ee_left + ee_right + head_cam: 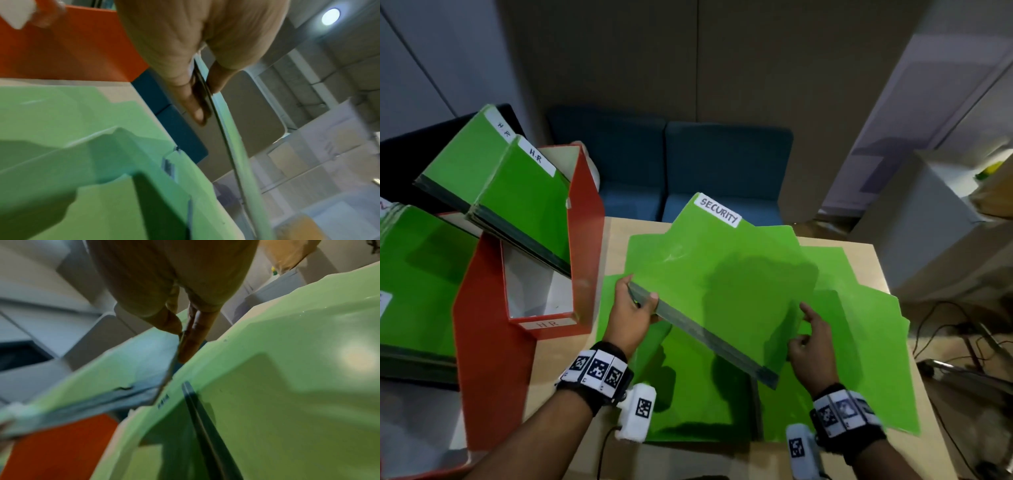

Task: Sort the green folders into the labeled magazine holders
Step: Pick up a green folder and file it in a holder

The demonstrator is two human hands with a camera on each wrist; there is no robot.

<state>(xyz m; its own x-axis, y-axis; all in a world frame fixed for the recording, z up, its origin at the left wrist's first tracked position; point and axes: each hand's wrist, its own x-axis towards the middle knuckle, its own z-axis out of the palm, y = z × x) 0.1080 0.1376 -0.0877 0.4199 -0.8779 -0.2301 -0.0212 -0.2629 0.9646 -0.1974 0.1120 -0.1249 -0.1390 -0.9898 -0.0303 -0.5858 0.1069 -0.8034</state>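
While raised over loose green folders on the table, flat green plastic folder tabbed SECURITY: L hand grips edge at 9 o'clock, R hand pinches edge at 3.

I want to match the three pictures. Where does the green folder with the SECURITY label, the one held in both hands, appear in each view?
Head: SECURITY folder centre, tilted, held above the table.
Left wrist: folder seen edge-on, running down from the left hand, which pinches it.
Right wrist: folder at left centre, right hand pinching its corner.
Shared landmark: the orange-red magazine holder.
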